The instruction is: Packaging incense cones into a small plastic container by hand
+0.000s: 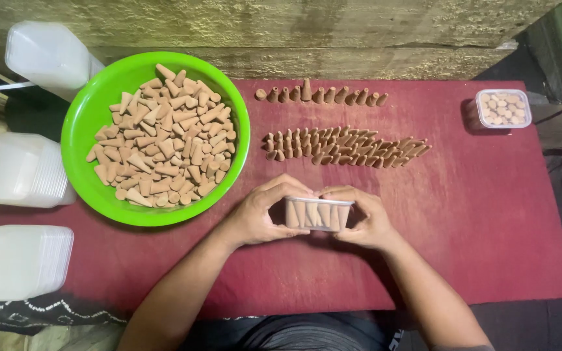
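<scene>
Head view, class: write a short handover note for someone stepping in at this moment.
Left hand and right hand: both grip one small clear tub filled with brown cones, fingers at its ends.
Green bowl: heaped with loose cones.
Red table: two rows of cones laid out beyond the hands.
Done: one filled tub at the far right.
Left: loose cones, rows, empty tub stacks at left.

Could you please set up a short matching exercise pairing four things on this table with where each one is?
Things:
1. green bowl
2. filled clear box
3. small clear tub
4. lined-up cones

Places:
A. far right of the red table
B. between left hand and right hand
C. left side, holding loose cones
D. middle, in rows

Pairs: 1-C, 2-A, 3-B, 4-D
</scene>
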